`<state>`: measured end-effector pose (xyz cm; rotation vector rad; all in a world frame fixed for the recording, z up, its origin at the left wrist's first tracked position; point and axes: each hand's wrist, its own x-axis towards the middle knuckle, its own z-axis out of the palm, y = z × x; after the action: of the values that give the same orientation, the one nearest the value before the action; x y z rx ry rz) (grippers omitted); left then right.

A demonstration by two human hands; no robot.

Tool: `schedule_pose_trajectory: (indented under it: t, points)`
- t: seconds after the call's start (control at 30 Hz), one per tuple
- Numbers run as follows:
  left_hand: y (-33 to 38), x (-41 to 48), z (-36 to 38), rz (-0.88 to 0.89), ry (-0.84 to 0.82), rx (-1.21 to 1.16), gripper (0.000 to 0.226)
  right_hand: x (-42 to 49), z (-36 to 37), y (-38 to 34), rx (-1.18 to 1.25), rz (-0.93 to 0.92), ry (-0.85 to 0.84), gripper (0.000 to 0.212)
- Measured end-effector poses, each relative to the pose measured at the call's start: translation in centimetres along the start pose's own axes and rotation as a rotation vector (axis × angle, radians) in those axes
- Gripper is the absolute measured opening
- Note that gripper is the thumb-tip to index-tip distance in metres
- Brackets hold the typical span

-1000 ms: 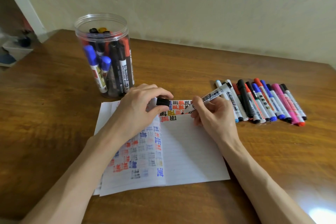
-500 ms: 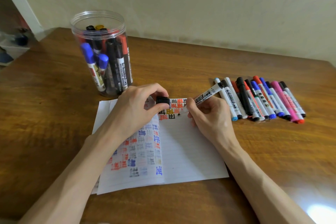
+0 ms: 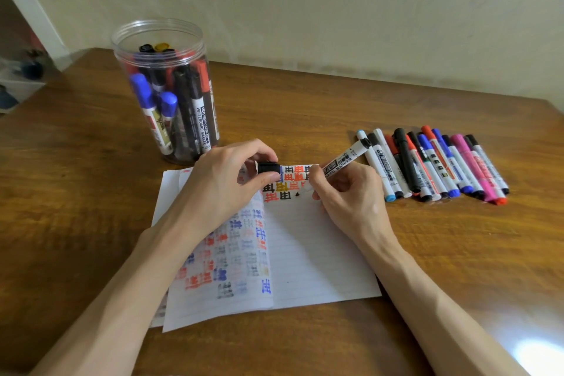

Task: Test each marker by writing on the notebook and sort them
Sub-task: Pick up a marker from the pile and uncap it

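Roughly midway, I judge: right grip [image 3: 345,192] pinches a white whiteboard marker [image 3: 345,159] on the lined paper notebook [image 3: 314,247], left grip [image 3: 222,183] pinching its black cap [image 3: 268,168] (clear plastic jar [image 3: 183,40] holds more).

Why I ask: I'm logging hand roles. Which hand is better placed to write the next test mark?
Right. The right hand grips the uncapped marker, its tip at the notebook page. The left hand only pinches the black cap.

The person's left hand [image 3: 224,188] and right hand [image 3: 348,197] were bare; the slim left forearm [image 3: 137,278] and right forearm [image 3: 427,290] were uncovered too.
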<state>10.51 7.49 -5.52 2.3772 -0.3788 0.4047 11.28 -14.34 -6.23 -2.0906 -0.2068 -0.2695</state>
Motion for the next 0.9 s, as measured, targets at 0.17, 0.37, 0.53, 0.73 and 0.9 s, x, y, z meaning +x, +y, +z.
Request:
schedule_pose_trajectory:
  t: [0.17,0.37,0.53,0.73,0.9]
  points:
    - [-0.07,-0.05,0.07,0.005,0.001,-0.011,0.031,0.24,-0.14,0.32,0.024,0.028,0.009,0.033]
    - [0.04,-0.05,0.14,0.003,-0.009,-0.002,0.028,0.00,-0.17,-0.06,0.054,0.003,-0.054,0.030]
    - [0.08,-0.07,0.05,-0.002,-0.008,0.005,0.025,-0.06,-0.09,0.18,0.004,0.002,0.015,0.031]
    - [0.09,-0.13,0.14,-0.010,-0.009,0.021,0.026,0.09,-0.38,0.42,0.028,0.026,0.050,0.037]
    - [0.11,-0.08,0.14,-0.010,-0.009,0.017,0.027,0.29,-0.30,0.30,0.054,0.032,-0.020,0.040]
